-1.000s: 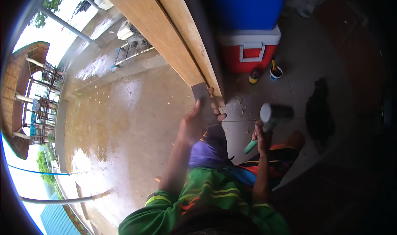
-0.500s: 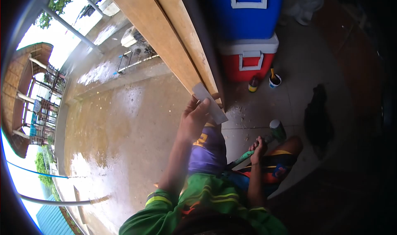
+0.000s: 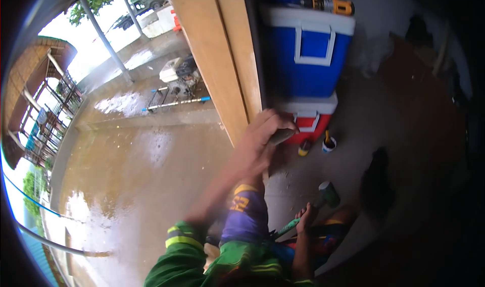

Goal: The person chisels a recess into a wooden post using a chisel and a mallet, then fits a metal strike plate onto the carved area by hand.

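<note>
The mallet (image 3: pixel 329 194) sits in your right hand (image 3: pixel 305 218), fingers wrapped round the handle; it looks head-heavy and stiff, best held mid-handle. Your left hand (image 3: pixel 262 133) closes on a grey plate (image 3: pixel 284 135), partly hidden, probably rigid, near the wooden board (image 3: pixel 209 60). Beyond: dim floor (image 3: pixel 280 193), blue cooler (image 3: pixel 313 77) atop red cooler (image 3: pixel 305 123), wet ground (image 3: pixel 151 171).

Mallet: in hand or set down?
In hand. The right hand's fingers are wrapped around the green handle, with the mallet's head beyond the fist.
</note>
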The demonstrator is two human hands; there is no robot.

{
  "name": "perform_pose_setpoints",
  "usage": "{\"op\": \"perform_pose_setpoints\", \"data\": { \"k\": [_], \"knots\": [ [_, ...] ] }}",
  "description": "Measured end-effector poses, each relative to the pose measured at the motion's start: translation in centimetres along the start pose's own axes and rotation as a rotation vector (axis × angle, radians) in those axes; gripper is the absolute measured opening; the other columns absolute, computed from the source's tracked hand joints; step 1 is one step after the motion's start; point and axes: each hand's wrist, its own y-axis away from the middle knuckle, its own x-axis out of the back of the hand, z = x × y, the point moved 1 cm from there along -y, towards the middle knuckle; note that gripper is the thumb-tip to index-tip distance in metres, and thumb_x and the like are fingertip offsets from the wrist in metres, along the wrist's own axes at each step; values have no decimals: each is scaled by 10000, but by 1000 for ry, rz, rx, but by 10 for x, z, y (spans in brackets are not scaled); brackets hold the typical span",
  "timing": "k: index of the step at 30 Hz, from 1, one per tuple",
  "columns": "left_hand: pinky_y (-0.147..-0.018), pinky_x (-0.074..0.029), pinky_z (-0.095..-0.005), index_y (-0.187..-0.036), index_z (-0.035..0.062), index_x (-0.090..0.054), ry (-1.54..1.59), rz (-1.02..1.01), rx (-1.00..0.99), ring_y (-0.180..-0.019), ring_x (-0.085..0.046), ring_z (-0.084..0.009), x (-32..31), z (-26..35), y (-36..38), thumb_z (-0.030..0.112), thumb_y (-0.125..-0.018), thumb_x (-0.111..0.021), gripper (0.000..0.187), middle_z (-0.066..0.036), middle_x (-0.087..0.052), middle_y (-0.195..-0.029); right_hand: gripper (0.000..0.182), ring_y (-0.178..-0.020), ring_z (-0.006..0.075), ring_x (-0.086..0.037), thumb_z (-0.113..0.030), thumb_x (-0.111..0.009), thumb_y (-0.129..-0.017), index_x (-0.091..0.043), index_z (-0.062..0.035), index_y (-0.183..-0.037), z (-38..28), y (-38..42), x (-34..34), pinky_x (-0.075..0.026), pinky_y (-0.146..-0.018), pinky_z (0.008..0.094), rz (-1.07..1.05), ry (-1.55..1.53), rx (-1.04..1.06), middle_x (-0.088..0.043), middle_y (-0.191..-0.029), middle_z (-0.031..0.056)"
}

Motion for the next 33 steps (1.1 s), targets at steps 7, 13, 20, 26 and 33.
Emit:
{"op": "perform_pose_setpoints", "data": {
  "k": [7, 13, 20, 26, 33],
  "knots": [
    [-898, -439, -422, -943, 85, -635, -505, 4, -676, -989, -554, -326, 63, -3, -119, 19, -572, -686, 381, -93, -580, -945, 269, -471, 125, -419, -290, -602, -952, -482, -104, -800, -152, 96, -118, -390, -483, 291, -443, 169, 529, -383, -615, -13],
    [-939, -441, -460, -912, 94, -612, -708, 12, -922, -1029, -569, -318, 110, -6, -176, 173, -663, -728, 285, -63, -587, -948, 311, -730, 275, -673, -146, -691, -866, -588, 37, -1095, -214, 134, -145, -541, -691, 396, -501, 774, 1351, -668, -860, 171],
    [-1026, -424, -429, -928, 118, -636, -786, -21, -977, -1043, -559, -285, 133, -21, -189, 149, -657, -685, 277, -56, -583, -961, 514, -787, 387, -671, -140, -776, -757, -584, 39, -1198, -282, 163, -204, -547, -700, 434, -500, 1091, 2102, -668, -963, 218],
    [-1067, -419, -438, -962, 100, -612, -746, -47, -959, -1137, -548, -313, 141, -21, -189, 114, -709, -653, 257, -84, -571, -1003, 698, -733, 340, -649, -81, -754, -689, -522, 26, -1338, -322, 193, -270, -536, -647, 445, -703, 1057, 2221, -634, -914, 164],
    [-1075, -437, -485, -901, 64, -567, -749, -129, -951, -1216, -524, -374, 150, -20, -188, 147, -751, -614, 178, -117, -537, -1014, 628, -658, 243, -585, -71, -763, -716, -557, -65, -1309, -359, 214, -303, -508, -589, 388, -519, 1174, 2610, -535, -818, 81]
  ]
}}
